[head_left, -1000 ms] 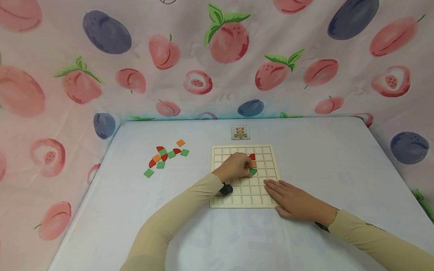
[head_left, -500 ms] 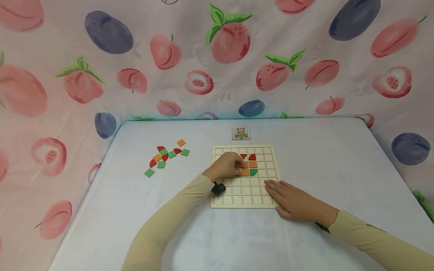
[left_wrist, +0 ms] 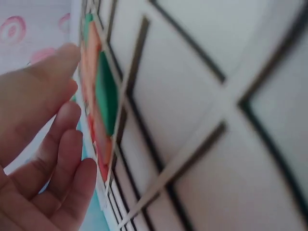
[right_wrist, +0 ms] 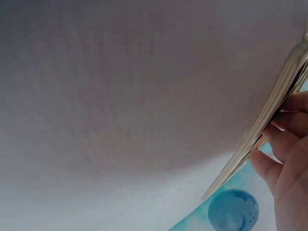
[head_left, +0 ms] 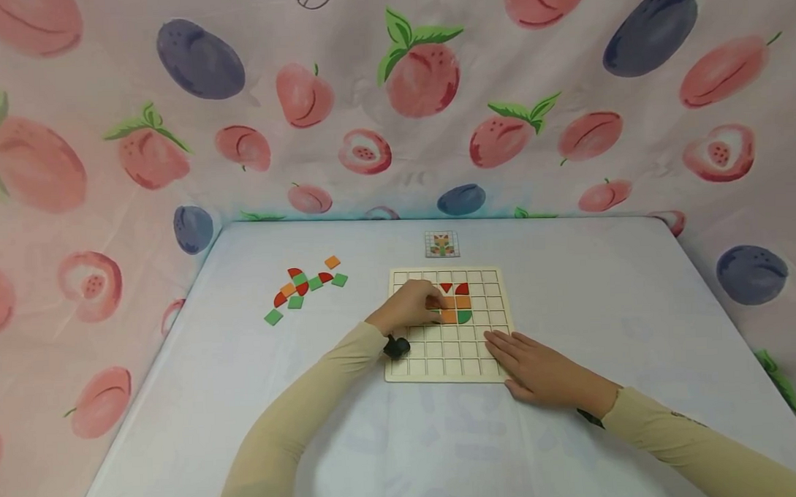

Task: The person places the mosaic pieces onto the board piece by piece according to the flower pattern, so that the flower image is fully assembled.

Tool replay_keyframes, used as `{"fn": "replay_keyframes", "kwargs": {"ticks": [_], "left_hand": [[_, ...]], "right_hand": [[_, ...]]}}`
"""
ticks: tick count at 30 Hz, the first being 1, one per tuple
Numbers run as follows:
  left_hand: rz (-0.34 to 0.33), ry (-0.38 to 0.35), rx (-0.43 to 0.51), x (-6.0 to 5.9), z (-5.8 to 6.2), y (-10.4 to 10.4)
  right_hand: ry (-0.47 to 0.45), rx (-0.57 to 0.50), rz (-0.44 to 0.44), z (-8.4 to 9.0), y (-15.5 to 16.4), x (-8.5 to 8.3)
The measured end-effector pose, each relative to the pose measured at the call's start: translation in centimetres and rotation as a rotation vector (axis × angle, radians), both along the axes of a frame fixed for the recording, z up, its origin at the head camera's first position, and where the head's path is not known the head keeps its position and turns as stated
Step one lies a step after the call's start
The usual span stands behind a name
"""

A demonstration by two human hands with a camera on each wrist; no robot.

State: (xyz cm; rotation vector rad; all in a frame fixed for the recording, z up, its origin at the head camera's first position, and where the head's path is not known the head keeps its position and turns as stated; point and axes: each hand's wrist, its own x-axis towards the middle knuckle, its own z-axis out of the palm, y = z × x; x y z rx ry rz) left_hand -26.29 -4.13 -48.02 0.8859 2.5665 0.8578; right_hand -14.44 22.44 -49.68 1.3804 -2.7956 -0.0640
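Observation:
My left hand is over the upper left part of the pale gridded board, fingers loosely bent and hiding some cells. Its fingertips are right at the orange tiles. In the left wrist view, thumb and fingers stand apart with nothing seen between them, beside a green tile. Set in the grid are a red triangle tile, a red quarter-round tile and a green quarter-round tile. My right hand lies flat, fingers straight, on the board's lower right edge.
Loose green, red and orange tiles lie scattered on the white tablecloth to the left. A small pattern card lies behind the board. A fruit-print curtain hangs behind the table.
My left hand has shifted left across the board, uncovering orange tiles and the red triangle tile, and has barely moved in the last half second. The right hand has stayed in place.

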Motion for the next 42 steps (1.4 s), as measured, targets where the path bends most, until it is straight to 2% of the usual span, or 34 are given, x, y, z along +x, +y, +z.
{"fn": "replay_keyframes", "kwargs": {"ticks": [5, 9, 19, 26, 34, 42], "left_hand": [[-0.007, -0.047, 0.056, 0.0, 0.6, -1.5], [0.027, -0.096, 0.130, 0.0, 1.0, -3.3], [0.139, -0.019, 0.263, -1.6, 1.0, -9.3], [0.200, -0.030, 0.306, -3.0, 0.7, -13.8], [0.311, -0.078, 0.270, -3.8, -0.4, -17.3], [0.356, -0.081, 0.174, -4.7, -1.2, -18.2]], "right_hand": [[-0.019, 0.002, -0.009, 0.1, 0.0, 0.0], [-0.018, 0.005, -0.010, 0.1, -0.1, 0.1], [-0.020, 0.009, -0.014, 0.1, 0.0, 0.1], [-0.018, 0.015, -0.016, 0.0, 0.1, 0.2], [-0.014, 0.022, -0.013, -0.1, 0.1, 0.1], [0.007, 0.010, -0.008, -0.3, 0.2, 0.1]]}}
